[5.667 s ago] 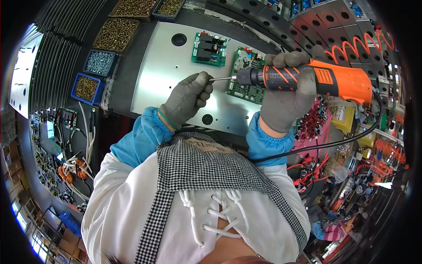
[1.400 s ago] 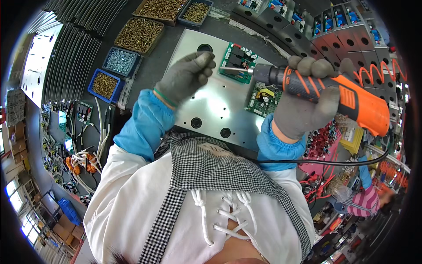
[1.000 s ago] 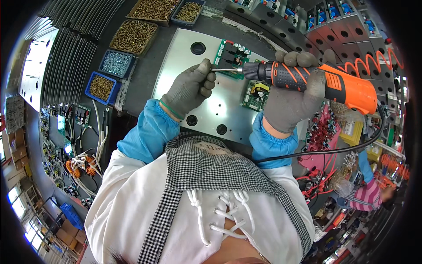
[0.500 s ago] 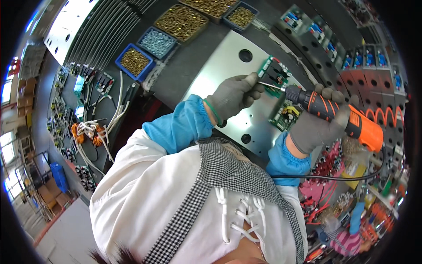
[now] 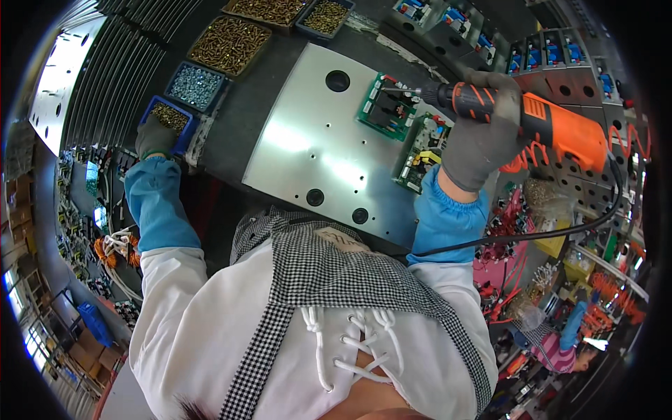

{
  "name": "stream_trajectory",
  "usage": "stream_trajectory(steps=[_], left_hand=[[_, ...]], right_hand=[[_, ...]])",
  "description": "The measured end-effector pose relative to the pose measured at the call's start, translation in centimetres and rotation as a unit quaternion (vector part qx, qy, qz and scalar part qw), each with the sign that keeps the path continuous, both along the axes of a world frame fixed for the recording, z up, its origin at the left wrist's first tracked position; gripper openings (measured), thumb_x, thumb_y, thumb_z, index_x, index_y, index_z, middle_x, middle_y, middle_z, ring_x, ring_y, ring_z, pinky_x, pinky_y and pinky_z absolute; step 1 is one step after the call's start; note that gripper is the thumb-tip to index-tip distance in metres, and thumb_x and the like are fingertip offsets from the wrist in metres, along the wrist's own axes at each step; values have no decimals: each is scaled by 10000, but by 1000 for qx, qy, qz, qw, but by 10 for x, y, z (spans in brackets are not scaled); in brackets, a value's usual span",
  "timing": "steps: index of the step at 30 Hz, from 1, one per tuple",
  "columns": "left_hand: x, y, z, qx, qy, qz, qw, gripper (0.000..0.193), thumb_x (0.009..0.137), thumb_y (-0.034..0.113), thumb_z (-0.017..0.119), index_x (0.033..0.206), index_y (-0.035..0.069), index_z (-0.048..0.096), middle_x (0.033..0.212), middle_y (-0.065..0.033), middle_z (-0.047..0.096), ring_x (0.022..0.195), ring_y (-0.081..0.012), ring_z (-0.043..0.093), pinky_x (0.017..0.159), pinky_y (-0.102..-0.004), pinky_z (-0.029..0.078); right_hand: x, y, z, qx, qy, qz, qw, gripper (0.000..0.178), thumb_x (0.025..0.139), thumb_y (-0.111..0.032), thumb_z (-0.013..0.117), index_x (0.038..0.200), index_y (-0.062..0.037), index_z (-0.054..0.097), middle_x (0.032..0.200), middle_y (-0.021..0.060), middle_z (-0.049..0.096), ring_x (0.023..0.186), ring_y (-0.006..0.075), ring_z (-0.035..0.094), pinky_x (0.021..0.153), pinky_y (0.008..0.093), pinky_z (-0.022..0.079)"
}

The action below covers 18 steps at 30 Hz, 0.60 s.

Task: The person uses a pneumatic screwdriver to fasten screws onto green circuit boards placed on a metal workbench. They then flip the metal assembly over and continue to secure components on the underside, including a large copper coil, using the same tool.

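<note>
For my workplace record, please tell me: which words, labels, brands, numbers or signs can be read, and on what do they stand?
None can be read with certainty.
Apron's beige patch: lettering, creased and too blurred.
Orange-and-black electric screwdriver: no readable word.
Green circuit boards: any print too small.

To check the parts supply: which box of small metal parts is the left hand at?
The bright blue box of brass-coloured pieces at the row's lower end; the left hand overlaps only this one.
</note>
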<state>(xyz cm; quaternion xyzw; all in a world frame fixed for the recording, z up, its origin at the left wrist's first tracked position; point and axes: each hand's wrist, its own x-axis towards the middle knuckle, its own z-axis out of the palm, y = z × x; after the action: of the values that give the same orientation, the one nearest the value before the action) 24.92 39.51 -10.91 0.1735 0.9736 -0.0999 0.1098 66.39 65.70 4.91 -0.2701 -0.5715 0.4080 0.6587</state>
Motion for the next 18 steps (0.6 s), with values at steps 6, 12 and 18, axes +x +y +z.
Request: stream_trajectory(steps=[6,12,18], left_hand=[[-11,1,-3,41,-14,-14,999,361,838,263,655,1142,79,720,1205,-220,706,1140,-398,674,982,-500,525],[-30,-13,-27,67,1,-38,997,368,836,256,615,1160,108,707,1180,-198,716,1139,-391,667,964,-490,519],[-38,-24,-46,80,25,-44,995,343,864,288,596,1155,144,708,1156,-164,729,1106,-379,679,931,-486,526]], right_hand=[[-2,-13,-6,-33,57,96,993,226,859,-93,653,1037,41,617,841,156,702,765,259,705,793,436,602],[-6,-25,-12,-58,55,123,989,400,851,-66,655,1224,38,554,868,144,696,776,249,703,792,443,602],[-13,-31,-9,-39,30,120,992,330,850,-72,657,1164,-1,587,906,140,684,787,252,702,773,464,619]])
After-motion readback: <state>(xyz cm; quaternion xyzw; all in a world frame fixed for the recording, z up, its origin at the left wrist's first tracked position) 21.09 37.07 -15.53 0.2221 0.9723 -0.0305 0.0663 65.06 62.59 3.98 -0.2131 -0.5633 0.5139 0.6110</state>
